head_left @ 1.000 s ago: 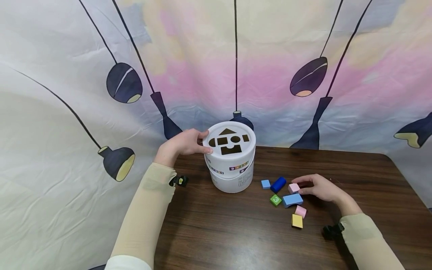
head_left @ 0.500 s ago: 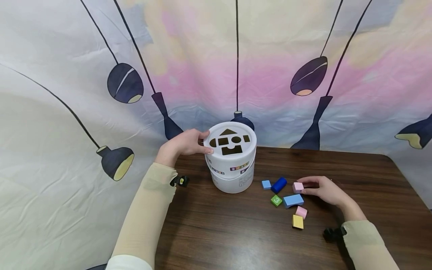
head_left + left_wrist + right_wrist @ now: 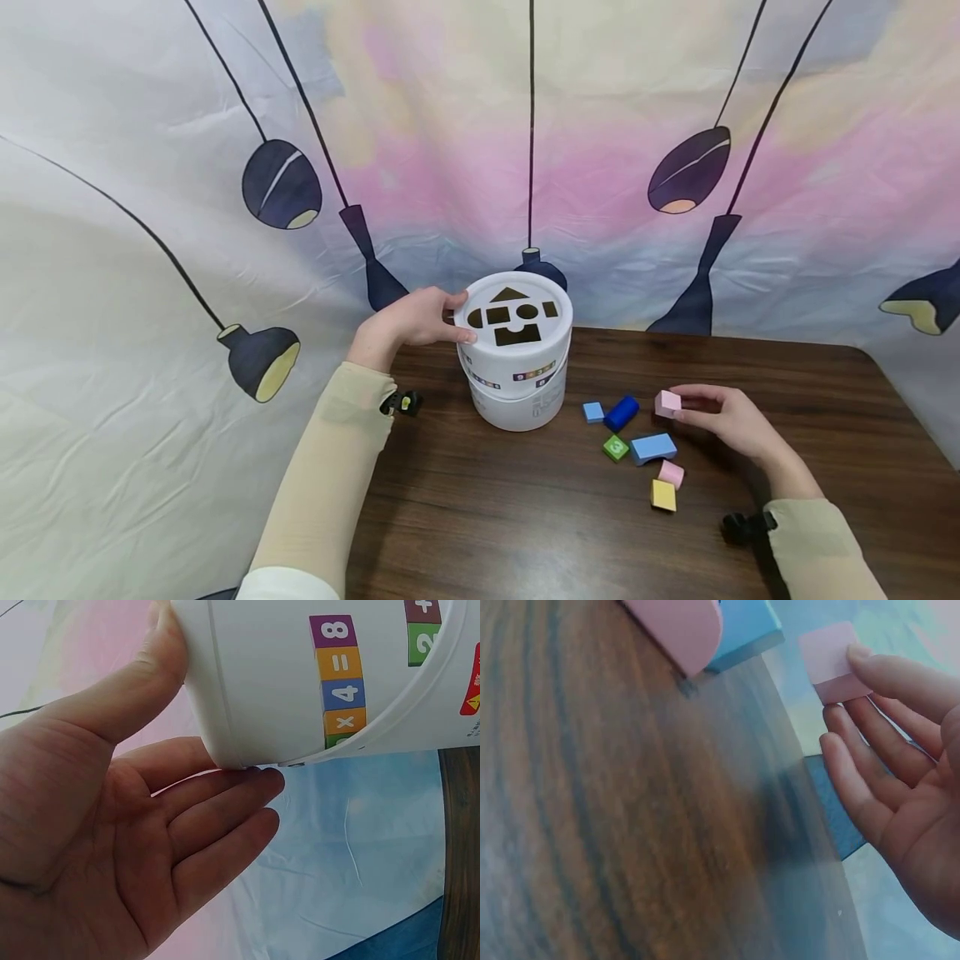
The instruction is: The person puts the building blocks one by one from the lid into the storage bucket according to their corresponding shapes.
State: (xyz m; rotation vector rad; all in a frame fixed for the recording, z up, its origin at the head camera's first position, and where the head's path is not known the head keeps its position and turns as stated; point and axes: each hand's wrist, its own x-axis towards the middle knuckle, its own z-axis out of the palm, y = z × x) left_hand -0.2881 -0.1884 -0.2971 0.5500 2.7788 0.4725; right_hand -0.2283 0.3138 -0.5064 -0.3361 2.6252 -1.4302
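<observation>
My left hand (image 3: 416, 318) grips the top edge of a white bucket (image 3: 517, 408), thumb near the front of the rim and fingers farther back. In the left wrist view, the thumb (image 3: 131, 690) lies against the lid and the outer fingers extend under the bucket's side. The white lid (image 3: 487, 335) has several shaped holes, including a triangle, a circle and an arch. To the right, my right hand (image 3: 731, 417) pinches a pink cube (image 3: 667, 404) between thumb and fingertips. In the right wrist view, the pink cube (image 3: 832, 664) is held above the tabletop.
Left of the right hand lie a light blue square block (image 3: 593, 412), a dark blue cylinder (image 3: 622, 413), a green block marked 3 (image 3: 616, 448), a blue arch block (image 3: 653, 448), a pink rounded block (image 3: 671, 474) and a yellow block (image 3: 663, 495). A patterned curtain (image 3: 600, 167) hangs behind the table (image 3: 510, 517).
My right hand has lifted the pink cube up and slightly right, away from the blue arch block. The left hand keeps its grip on the bucket.
</observation>
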